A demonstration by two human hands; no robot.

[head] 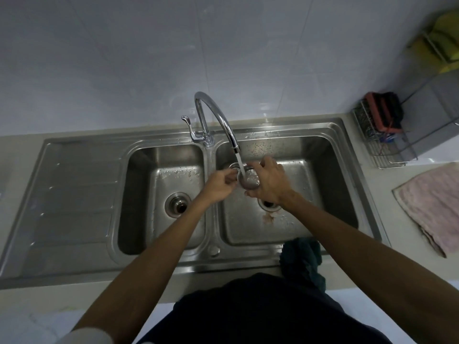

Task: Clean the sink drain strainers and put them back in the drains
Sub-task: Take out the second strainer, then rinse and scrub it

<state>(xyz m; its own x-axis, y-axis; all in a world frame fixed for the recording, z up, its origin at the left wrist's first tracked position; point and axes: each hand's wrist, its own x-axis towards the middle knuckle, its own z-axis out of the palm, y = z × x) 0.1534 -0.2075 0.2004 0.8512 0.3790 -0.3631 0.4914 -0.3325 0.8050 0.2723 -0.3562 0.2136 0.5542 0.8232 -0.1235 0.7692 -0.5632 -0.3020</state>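
Over the right basin (323, 194), both hands hold a round metal drain strainer (249, 181) under the running water from the tap (223, 120). My right hand (269, 181) curls round its right side and my left hand (219, 186) pinches its left rim. A second metal ring-shaped piece (233, 166), possibly another strainer, lies just behind them on the basin floor, partly hidden. The right drain (269, 204) shows open and dark under my right wrist. The left basin's drain (178, 204) has a metal fitting in it.
A ribbed draining board (74, 189) lies left of the basins. A dark green cloth (301, 259) hangs over the front rim. On the counter at right are a pink towel (432, 207) and a wire rack (382, 140) with sponges.
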